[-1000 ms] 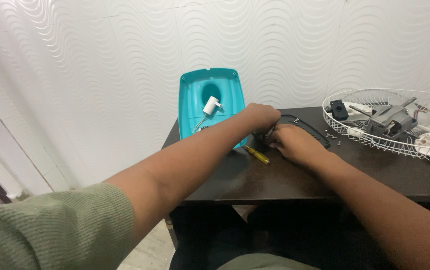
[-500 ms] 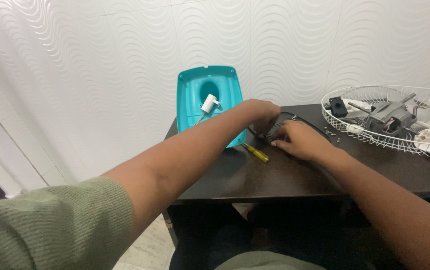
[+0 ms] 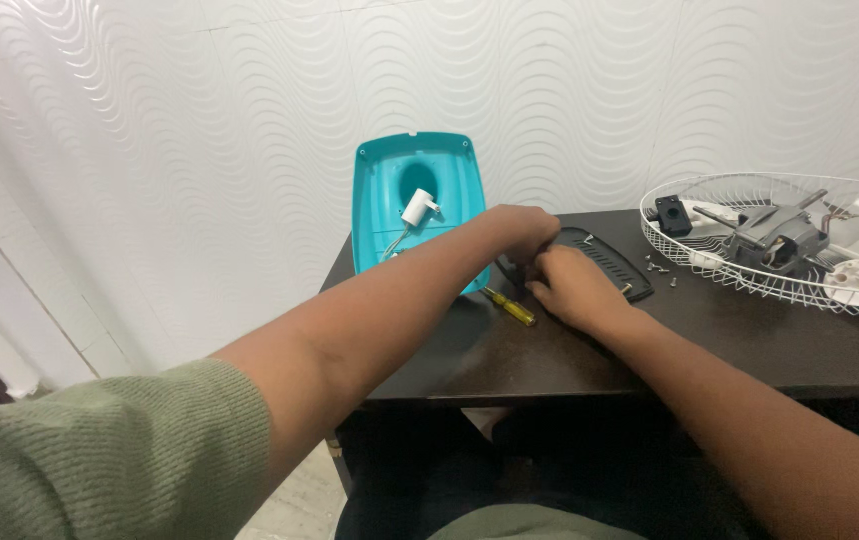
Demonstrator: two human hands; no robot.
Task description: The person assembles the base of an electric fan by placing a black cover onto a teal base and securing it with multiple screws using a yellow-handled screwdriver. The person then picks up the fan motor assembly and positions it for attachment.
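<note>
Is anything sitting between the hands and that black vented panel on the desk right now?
Nothing visible does. The left hand and right hand are already on the near end of the black panel. The yellow-handled screwdriver lies beside them, off to the left.

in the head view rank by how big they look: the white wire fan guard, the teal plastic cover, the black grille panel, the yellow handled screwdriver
1. white wire fan guard, cut off at the right edge
2. teal plastic cover, partly behind the left arm
3. black grille panel, partly under the hands
4. yellow-handled screwdriver, clearly the smallest
</note>
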